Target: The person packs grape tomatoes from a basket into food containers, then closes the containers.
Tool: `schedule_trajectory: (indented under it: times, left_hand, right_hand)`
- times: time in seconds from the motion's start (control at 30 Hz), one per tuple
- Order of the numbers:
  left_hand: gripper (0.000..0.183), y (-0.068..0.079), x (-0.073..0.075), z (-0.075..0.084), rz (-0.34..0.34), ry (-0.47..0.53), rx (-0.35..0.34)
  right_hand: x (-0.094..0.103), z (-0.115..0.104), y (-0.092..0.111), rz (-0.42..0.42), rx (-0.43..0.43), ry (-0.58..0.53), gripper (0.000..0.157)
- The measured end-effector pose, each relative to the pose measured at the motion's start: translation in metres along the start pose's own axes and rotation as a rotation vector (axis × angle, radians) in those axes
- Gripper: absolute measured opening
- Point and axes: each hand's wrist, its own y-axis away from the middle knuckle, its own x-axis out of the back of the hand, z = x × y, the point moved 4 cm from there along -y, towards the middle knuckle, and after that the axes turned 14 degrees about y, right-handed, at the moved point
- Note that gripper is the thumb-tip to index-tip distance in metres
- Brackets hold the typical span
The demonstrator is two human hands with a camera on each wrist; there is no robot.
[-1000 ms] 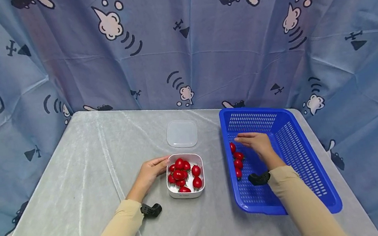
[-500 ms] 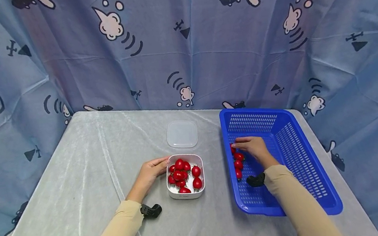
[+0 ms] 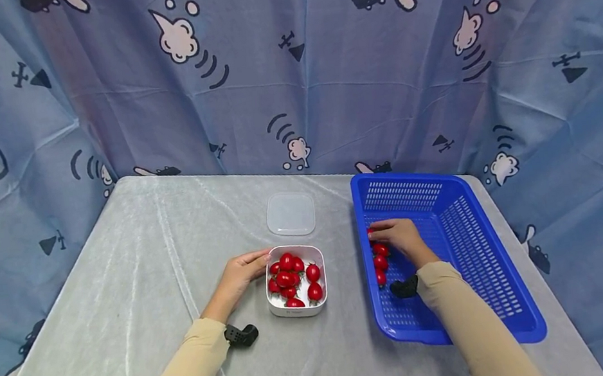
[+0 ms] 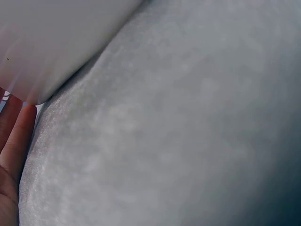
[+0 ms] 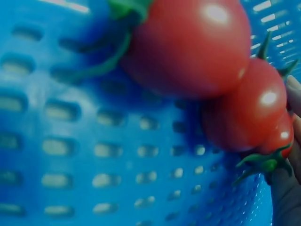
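My left hand (image 3: 241,272) rests against the left side of a small white square box (image 3: 299,310), its straight fingers (image 4: 21,134) touching the box wall in the left wrist view. Several red cherry tomatoes (image 3: 284,279) with green stems lie in the box. On the right, my right hand (image 3: 400,237) reaches down into a blue plastic basket (image 3: 411,331) and pinches the farthest cherry tomato (image 3: 370,231), mostly hidden by the fingers. Other cherry tomatoes (image 3: 380,262) lie in a row along the basket's left wall; one large tomato (image 5: 193,44) fills the right wrist view's top.
A translucent square lid (image 3: 290,213) lies flat behind the white box. The grey cloth-covered table (image 3: 142,257) runs back to a blue patterned curtain (image 3: 240,93). The basket's raised walls surround the right hand.
My right hand has moved left and down onto the farthest cherry tomato in the basket, and its fingers have closed around it. The left hand and white box have stayed in place.
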Motion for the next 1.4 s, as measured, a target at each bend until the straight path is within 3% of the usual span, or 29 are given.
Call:
schedule_trajectory:
  times: [0.33,0.5,0.63,0.87,1.07,1.4]
  left_hand:
    - [0.042,0.001,-0.001,-0.001,-0.001,-0.019,0.006]
    - [0.041,0.0,-0.001,-0.001,0.0,-0.021,0.002]
    - [0.042,0.0,-0.001,0.0,-0.002,-0.02,0.002]
    - [0.042,0.002,-0.002,0.001,-0.002,-0.031,0.002]
    - [0.041,0.0,-0.001,0.0,0.019,-0.01,0.013]
    - [0.042,0.001,-0.001,0.003,0.015,-0.025,0.002]
  right_hand:
    - [0.028,-0.025,0.014,0.104,-0.068,-0.145,0.054]
    - [0.033,-0.049,0.038,0.145,-0.045,-0.175,0.054]
    - [0.029,-0.068,0.059,0.14,0.023,-0.162,0.054]
    - [0.011,-0.096,0.087,0.104,0.092,-0.191,0.051]
    - [-0.011,-0.11,0.103,0.097,0.092,-0.186,0.045]
    - [-0.064,-0.126,0.121,0.077,0.148,-0.208,0.036]
